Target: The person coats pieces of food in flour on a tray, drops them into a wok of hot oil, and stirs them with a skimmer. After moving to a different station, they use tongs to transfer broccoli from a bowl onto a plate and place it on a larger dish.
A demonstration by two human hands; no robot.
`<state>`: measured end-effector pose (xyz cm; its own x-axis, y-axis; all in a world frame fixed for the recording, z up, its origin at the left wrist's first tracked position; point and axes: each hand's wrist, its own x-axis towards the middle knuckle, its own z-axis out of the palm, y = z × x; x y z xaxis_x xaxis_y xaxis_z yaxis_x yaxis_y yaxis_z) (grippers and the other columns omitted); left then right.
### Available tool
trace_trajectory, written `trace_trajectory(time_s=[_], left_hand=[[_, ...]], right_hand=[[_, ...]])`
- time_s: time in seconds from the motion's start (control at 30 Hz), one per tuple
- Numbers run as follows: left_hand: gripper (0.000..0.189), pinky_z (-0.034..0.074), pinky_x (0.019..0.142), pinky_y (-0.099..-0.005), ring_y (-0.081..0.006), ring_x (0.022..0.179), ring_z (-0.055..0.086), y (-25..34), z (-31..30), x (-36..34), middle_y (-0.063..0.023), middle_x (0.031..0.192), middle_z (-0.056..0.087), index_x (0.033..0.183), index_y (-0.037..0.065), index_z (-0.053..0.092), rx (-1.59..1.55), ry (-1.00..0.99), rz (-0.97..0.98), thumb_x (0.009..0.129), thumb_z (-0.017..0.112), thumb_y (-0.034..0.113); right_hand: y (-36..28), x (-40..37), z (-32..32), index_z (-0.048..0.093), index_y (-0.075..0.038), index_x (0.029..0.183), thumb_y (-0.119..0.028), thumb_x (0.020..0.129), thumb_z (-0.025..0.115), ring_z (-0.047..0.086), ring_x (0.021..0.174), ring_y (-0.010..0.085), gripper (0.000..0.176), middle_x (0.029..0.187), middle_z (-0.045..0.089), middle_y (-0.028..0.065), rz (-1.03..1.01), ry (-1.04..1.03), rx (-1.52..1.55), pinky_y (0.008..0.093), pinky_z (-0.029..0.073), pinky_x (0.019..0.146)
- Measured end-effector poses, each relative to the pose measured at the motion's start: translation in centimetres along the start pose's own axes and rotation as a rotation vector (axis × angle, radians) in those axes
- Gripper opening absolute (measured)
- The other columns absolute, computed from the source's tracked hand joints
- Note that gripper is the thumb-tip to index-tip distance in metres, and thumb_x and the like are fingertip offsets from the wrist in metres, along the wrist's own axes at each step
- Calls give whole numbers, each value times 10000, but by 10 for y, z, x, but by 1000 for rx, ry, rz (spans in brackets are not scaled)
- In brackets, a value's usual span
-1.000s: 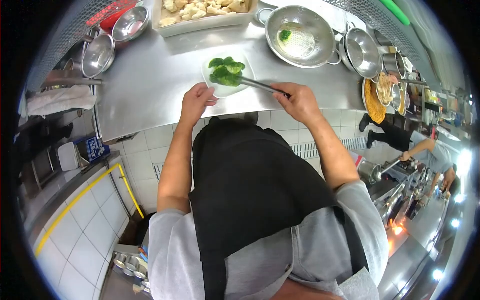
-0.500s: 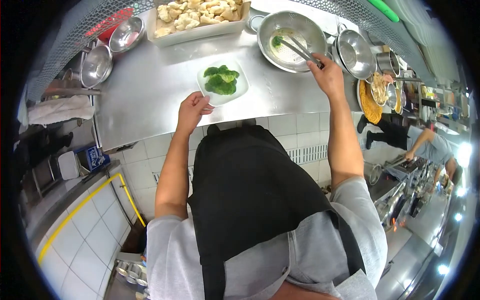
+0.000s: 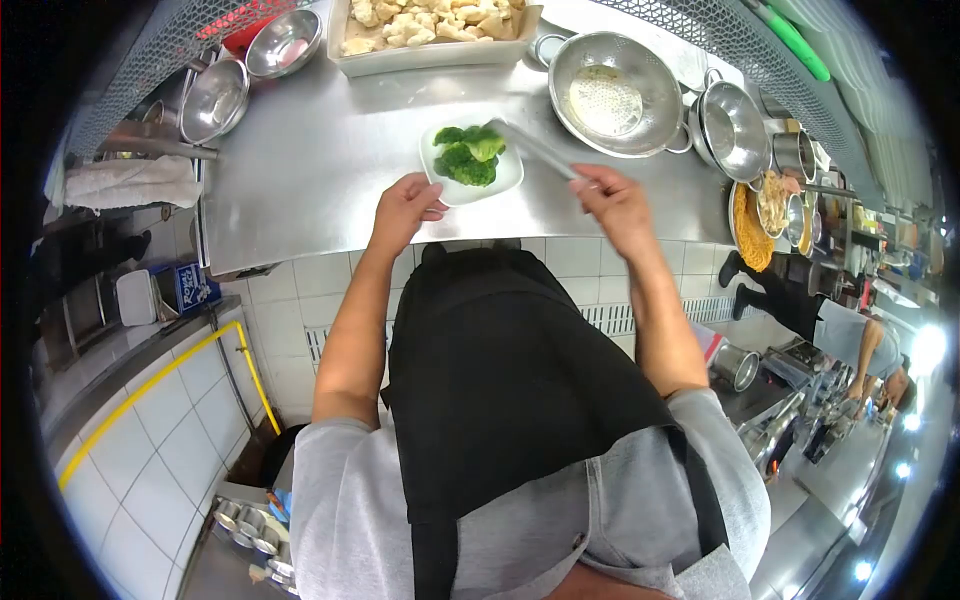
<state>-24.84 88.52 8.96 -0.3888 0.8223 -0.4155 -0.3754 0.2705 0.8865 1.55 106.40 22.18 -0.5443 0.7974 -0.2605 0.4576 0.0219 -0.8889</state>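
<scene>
Green broccoli florets (image 3: 466, 165) lie on a small white square plate (image 3: 509, 175) on the steel counter. My left hand (image 3: 407, 210) is at the plate's near-left corner, thumb and fingers closed on its rim. My right hand (image 3: 616, 205) grips metal tongs (image 3: 543, 152), slightly blurred. Their tips reach the far-right side of the broccoli; whether a piece is between them I cannot make out. Behind my right hand stands a perforated steel colander (image 3: 645, 112), with no floret visible inside it.
A tray (image 3: 430, 60) of pale cauliflower pieces (image 3: 425, 25) stands at the back of the counter (image 3: 310, 180). Steel bowls (image 3: 215, 102) sit at the left. More colanders (image 3: 733, 130) and a dish of orange-yellow food (image 3: 750, 230) are at the right. Another person (image 3: 850, 335) works at far right.
My right hand has swung the tongs left from the colander to the plate. The floret seen in the colander is gone from it. My left hand stays at the plate.
</scene>
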Motion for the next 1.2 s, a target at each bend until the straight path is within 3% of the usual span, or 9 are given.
trace_trajectory(time_s=[0.23,0.3,0.5,0.67,0.73,0.83,0.93,1.03,1.2], left_hand=[[362,604,755,-308,-189,839,693,2,0,-3,-130,983,680,1206,-76,577,40,-41,-4,984,644,203],[363,603,756,-309,-191,841,694,0,-1,-3,-130,982,681,1209,-73,577,30,-40,-8,985,644,205],[355,599,754,-310,-199,850,703,-1,-1,0,-134,977,691,1196,-62,590,62,-81,1,988,646,221],[317,595,735,-296,-190,834,709,5,7,-3,-122,943,696,1167,-58,595,31,-24,-18,981,653,192],[286,595,724,-289,-183,824,710,2,5,-5,-120,937,698,1155,-52,594,9,2,-10,977,656,163],[283,597,723,-286,-181,821,709,2,3,-3,-118,928,694,1139,-55,596,-13,-12,-1,973,661,165],[275,596,725,-277,-173,816,704,1,8,-2,-107,916,684,1122,-52,599,15,-12,-26,967,668,166],[222,601,744,-291,-192,830,702,4,16,-5,-77,875,622,1030,-27,573,89,36,-10,970,655,171],[167,599,777,-317,-239,832,699,-12,29,-5,-103,905,609,933,9,518,27,55,1,967,620,137]], right_hand=[[10,-12,30,732,-41,1161,-209,895,766,556,661,88,316,809,701,24,19,-26,-97,263,468,617],[-1,-22,24,736,-65,1154,-216,887,760,599,642,149,307,811,724,84,-64,97,-239,303,497,634],[-6,-22,32,741,-92,1143,-229,879,746,651,664,263,298,881,732,156,-165,54,-446,342,525,657],[2,-18,-26,722,-89,1191,-280,888,767,542,638,129,361,764,690,81,-204,379,-300,303,500,649],[-3,-9,-58,723,-91,1190,-287,870,775,644,702,183,379,849,730,143,-43,465,-472,320,526,690],[10,23,-85,720,-98,1191,-313,856,763,720,859,289,400,934,744,191,-73,523,-633,383,554,773],[25,57,-93,703,-107,1210,-326,854,736,696,1014,361,419,1020,734,209,-68,491,-743,457,549,859],[18,72,-85,656,-127,1257,-312,877,711,683,1056,349,426,1110,721,175,58,399,-847,456,545,909],[22,48,-85,652,-97,1263,-269,836,743,660,1057,344,470,1176,678,164,-165,575,-717,427,536,936]])
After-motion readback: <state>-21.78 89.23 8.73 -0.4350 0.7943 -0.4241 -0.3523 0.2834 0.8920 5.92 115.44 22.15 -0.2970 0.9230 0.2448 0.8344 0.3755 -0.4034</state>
